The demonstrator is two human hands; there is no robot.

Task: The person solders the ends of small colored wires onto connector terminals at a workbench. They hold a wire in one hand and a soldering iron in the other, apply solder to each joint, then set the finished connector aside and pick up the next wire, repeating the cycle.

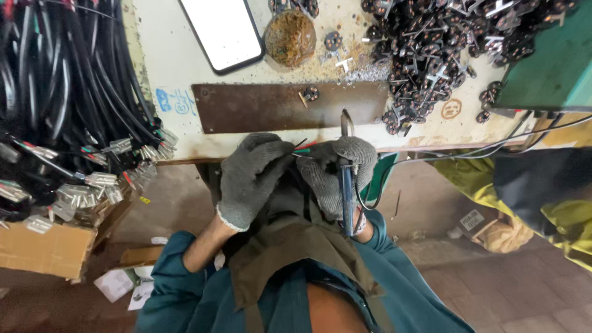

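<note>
My left hand (251,179), in a grey knit glove, is closed around thin wire ends (301,147), red and dark, just off the bench's front edge. My right hand (340,169), also gloved, grips a blue-handled soldering iron (347,185) whose metal tip points up over the bench edge. The two hands touch at the fingertips, where the wires meet the iron. A small black round part (310,94) lies on the rusty brown metal plate (259,106) directly beyond my hands.
A heap of black round parts with metal tabs (444,49) covers the back right. A phone (225,31) and a brown rosin-crusted lump (290,37) lie at the back. Black cables with metal connectors (68,123) hang at left over a cardboard box (43,246). A green case (549,61) stands right.
</note>
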